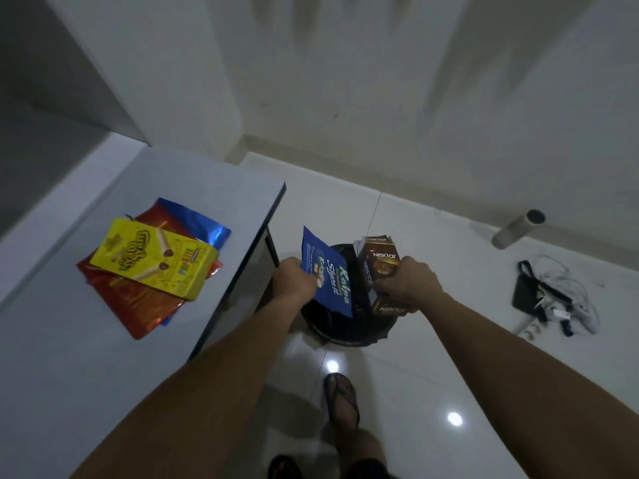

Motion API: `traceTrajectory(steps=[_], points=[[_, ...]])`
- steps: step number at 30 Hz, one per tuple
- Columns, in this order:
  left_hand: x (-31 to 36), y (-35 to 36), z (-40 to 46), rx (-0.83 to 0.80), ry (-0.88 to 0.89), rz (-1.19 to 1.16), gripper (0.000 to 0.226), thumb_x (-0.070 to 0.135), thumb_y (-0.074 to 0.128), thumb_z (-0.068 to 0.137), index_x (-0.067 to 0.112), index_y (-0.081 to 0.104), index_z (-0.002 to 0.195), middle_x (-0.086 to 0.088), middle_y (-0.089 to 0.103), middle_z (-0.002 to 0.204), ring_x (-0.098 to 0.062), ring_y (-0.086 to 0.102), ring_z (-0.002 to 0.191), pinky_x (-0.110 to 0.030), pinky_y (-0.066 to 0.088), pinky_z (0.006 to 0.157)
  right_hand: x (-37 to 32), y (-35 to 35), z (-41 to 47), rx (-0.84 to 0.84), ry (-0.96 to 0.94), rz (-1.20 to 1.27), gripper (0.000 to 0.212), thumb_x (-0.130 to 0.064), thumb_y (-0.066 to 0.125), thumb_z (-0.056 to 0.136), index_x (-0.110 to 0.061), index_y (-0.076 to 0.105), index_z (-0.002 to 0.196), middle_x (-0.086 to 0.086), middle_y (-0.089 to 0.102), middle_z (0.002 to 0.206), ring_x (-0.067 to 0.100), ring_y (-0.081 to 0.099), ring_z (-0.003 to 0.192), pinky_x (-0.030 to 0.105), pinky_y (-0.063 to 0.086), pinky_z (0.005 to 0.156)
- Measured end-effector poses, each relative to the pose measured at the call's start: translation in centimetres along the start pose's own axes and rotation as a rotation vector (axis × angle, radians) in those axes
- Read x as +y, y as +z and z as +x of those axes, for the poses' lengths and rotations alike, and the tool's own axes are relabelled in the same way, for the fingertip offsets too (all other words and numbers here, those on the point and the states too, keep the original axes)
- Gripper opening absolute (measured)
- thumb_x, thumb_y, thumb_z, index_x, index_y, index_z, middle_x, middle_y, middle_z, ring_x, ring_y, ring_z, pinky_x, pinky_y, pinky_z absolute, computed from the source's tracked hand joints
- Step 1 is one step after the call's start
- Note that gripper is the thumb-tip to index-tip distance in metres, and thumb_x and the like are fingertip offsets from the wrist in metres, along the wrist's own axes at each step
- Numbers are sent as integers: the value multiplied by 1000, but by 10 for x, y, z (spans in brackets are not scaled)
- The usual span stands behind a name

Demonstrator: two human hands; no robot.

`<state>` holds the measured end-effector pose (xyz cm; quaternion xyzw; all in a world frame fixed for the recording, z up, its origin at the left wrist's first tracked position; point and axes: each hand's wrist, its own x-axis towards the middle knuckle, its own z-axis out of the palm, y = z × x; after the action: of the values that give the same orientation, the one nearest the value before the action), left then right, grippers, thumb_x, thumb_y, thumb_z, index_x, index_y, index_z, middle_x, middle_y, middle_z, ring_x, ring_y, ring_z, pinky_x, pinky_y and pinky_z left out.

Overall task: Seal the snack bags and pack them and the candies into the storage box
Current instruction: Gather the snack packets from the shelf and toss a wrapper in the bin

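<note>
Left hand [294,281] grips blue Kalpa pouch [332,278]; right hand [409,283] grips brown Nextar boxes [380,267]; both above black bin [345,331].

Both bare forearms extended forward and down, roughly parallel. Left hand [295,283]: fingers curled, grip closed on a blue packet [330,276]. Right hand [409,283]: fingers curled, grip closed on brown boxes [380,267].

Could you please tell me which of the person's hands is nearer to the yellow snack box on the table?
Left. The left hand, holding a blue packet, is just past the table's edge from the yellow box; the right hand, holding a brown box, is farther away.
</note>
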<state>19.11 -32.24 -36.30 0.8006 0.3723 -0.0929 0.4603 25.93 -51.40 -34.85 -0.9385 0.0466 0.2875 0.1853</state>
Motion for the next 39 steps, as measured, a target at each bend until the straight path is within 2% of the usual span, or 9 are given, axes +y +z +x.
traceTrajectory(steps=[6,11,15,18,21,24,26,30,39], points=[[-30,52,44,-63,-36,57,8,7,64,84,4,61,91,-16,67,101,-32,64,90,-35,53,70,31,57,63,-55,53,3,70,-54,75,62,-14,51,114,7,63,97,28,66,83,43,59,76],[-36,77,70,-130,-79,143,53,33,71,84,4,54,125,-15,60,125,-32,59,111,-36,50,87,44,85,103,-113,61,39,72,-69,66,66,-16,55,115,5,66,97,23,64,81,33,55,73],[-27,71,72,-144,-72,222,61,32,65,88,1,45,136,-18,51,137,-33,49,126,-36,43,97,44,80,107,-126,45,19,59,-65,60,76,-16,58,109,6,66,94,25,64,81,36,56,76],[-10,56,66,-206,-51,221,51,27,66,87,-1,51,128,-16,58,126,-30,54,117,-31,44,85,34,57,96,-112,25,-4,49,-58,60,82,-14,54,102,8,61,91,26,60,80,33,51,69],[13,33,53,-230,-21,167,22,25,68,86,11,54,77,2,52,79,-21,54,87,-27,48,68,14,24,79,-90,-8,-29,44,-54,60,85,-12,53,95,4,55,77,22,55,67,29,45,56],[43,-1,33,-238,13,201,43,29,69,83,15,37,58,0,39,60,-18,47,59,-29,43,51,-16,-10,55,-76,-74,-61,47,-55,61,84,-10,51,93,7,58,85,24,57,69,31,46,56],[60,-28,18,-249,26,228,40,31,69,83,10,44,60,-4,45,63,-20,49,60,-27,40,54,-39,-29,35,-71,-136,-97,52,-56,61,83,-7,54,98,11,61,95,27,59,73,35,49,61],[75,-79,-7,-204,80,201,47,32,71,82,-7,63,106,-20,65,111,-33,61,104,-37,52,84,-83,-56,-4,-55,-249,-127,63,-51,63,84,-1,54,122,16,61,117,32,62,95,43,56,79],[40,-197,-61,25,34,115,26,20,68,82,3,57,66,-29,60,80,-35,63,79,-29,40,63,-187,-55,-91,-94,-496,-196,60,-40,70,84,-3,51,126,16,56,123,31,59,104,41,57,81]])
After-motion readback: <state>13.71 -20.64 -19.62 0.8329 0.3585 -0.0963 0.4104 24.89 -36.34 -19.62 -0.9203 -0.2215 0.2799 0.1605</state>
